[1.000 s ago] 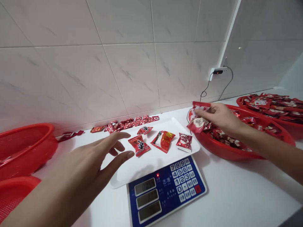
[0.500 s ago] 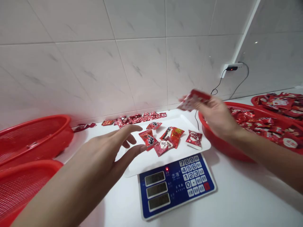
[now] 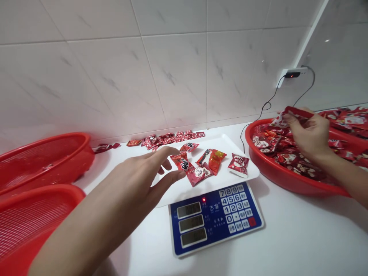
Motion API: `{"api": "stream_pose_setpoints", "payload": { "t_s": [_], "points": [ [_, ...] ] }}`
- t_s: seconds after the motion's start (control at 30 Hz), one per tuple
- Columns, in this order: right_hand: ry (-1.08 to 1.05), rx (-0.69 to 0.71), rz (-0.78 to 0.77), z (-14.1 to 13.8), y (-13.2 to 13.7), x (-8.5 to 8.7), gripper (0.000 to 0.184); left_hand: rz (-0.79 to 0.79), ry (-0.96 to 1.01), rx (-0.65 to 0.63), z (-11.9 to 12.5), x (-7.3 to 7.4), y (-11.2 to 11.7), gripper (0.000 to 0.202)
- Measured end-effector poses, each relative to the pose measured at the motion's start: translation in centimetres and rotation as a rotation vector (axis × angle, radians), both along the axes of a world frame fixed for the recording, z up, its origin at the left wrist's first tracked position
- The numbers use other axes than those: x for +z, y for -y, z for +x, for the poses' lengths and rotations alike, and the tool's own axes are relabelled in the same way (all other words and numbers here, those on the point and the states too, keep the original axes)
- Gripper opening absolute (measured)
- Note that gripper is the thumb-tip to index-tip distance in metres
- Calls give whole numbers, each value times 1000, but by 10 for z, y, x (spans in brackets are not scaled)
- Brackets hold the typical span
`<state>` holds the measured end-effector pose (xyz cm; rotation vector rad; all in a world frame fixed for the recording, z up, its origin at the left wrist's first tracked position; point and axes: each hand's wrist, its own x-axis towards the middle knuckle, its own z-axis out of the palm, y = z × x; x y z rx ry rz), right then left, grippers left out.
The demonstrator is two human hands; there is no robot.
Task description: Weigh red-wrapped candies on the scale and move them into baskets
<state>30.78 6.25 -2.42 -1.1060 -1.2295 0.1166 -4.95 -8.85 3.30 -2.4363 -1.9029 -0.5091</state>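
Note:
My left hand (image 3: 152, 168) hovers over the left part of the white scale tray (image 3: 169, 195), thumb and fingers apart with nothing between them. Close to its fingertips lies a red wrapped candy (image 3: 182, 161); several more red candy packets, including one with a heart-like print (image 3: 239, 165), are spread over the tray. Beneath the tray is the blue panel of a digital scale (image 3: 215, 220). My right hand (image 3: 312, 132) grips a red-and-white patterned packet (image 3: 280, 120) above the red basket (image 3: 276, 172) full of wrapped candies. Its fingers partly cover that packet.
Two red mesh baskets (image 3: 83, 153) stand on the left. A row of small red candies (image 3: 169, 138) lies along the tiled wall. Another heaped red basket (image 3: 353, 119) is at far right. A black cable (image 3: 263, 109) runs from a wall socket (image 3: 283, 78) down behind the scale.
My right hand has moved right with the packet, from beside the tray to above the candy basket. My left hand stays over the tray. The view has shifted slightly.

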Motion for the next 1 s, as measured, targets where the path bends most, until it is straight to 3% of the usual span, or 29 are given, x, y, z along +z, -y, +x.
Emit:
{"api": "stream_pose_setpoints", "payload": {
  "t_s": [0.17,0.4,0.6,0.67,0.73,0.8,0.9,1.0],
  "points": [
    [2,65,-43,1,-1,-8,30,-9,-11,25,-2,-1,0,59],
    [-12,31,-85,0,1,-5,5,-11,23,23,1,-2,-3,54],
    [10,34,-138,-5,6,-2,6,-23,25,2,5,-1,-2,54],
    [198,-54,-245,-1,8,4,12,21,53,-13,7,-2,-9,55],
    [579,-213,-489,7,10,13,23,52,102,-40,9,-6,-23,63],
    [906,-338,-752,17,12,21,30,-25,126,-75,10,-12,-44,82],
    [1008,-355,-902,28,12,24,33,-327,73,-134,13,-25,-78,116],
    [1017,-262,-881,29,12,18,35,-498,47,-163,21,-38,-99,122]
  ]
}}
